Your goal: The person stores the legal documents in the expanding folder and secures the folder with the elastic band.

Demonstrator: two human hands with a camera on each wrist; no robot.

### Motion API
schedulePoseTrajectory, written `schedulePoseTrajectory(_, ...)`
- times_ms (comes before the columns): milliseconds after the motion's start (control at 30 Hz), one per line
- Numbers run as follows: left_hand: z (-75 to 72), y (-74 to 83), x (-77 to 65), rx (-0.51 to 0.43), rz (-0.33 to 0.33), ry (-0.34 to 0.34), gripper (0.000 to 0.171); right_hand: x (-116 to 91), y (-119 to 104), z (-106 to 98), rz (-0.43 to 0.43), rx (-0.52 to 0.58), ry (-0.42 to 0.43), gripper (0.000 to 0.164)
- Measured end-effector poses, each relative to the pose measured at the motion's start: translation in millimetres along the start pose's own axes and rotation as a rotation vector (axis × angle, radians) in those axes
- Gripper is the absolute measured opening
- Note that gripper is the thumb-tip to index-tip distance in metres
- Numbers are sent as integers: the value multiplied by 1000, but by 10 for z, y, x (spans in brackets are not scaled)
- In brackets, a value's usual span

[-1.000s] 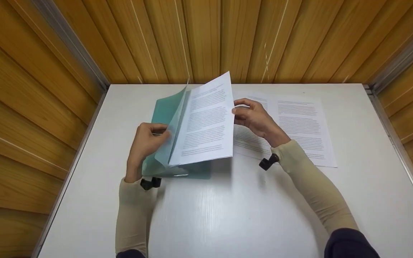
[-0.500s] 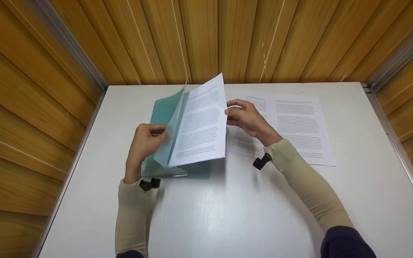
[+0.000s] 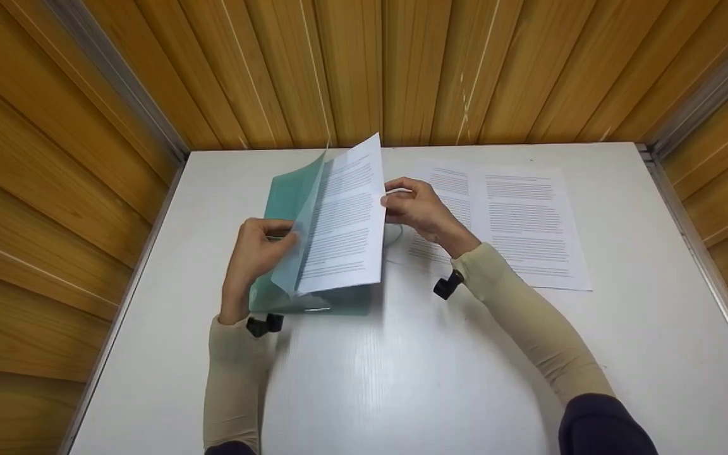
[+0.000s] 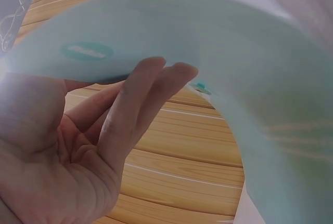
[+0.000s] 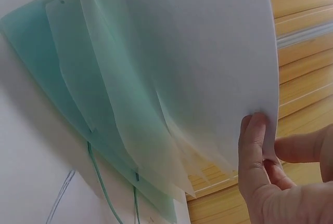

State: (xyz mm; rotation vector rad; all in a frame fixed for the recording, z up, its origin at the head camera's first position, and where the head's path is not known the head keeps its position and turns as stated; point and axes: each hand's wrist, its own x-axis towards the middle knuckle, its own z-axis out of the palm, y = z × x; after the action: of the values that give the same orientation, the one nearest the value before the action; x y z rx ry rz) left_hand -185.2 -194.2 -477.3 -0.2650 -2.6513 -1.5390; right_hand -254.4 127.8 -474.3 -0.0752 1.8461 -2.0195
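Note:
A translucent green document folder (image 3: 288, 196) lies on the white table, its front flap raised. My left hand (image 3: 261, 248) pinches the flap's edge between thumb and fingers; in the left wrist view the flap (image 4: 140, 26) bows over the fingertips and bears a small oval label. My right hand (image 3: 419, 208) pinches the right edge of a printed paper sheet (image 3: 345, 221), which stands tilted with its left part behind the flap. From the right wrist view, the paper's blank back (image 5: 203, 42) faces the camera beside the green folder layers (image 5: 104, 78). Thin green cords hang from the folder's edge.
Printed sheets (image 3: 525, 227) lie flat on the table (image 3: 364, 379) to the right, partly under my right hand. Wood-plank walls (image 3: 351, 69) close off the back and both sides.
My right hand has moved left with the paper, bringing more of it behind the flap. The left hand stays at the flap. More of the printed sheets on the table shows.

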Motion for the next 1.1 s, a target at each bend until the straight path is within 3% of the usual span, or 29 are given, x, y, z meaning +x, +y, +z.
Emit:
schedulePoseTrajectory(400, -10, 22, 0, 7, -1, -9, 25, 128, 17, 207, 16, -61, 5, 35)
schedulePoseTrajectory(1100, -36, 23, -15, 18, -22, -12, 26, 255, 6, 399, 24, -206, 41, 22)
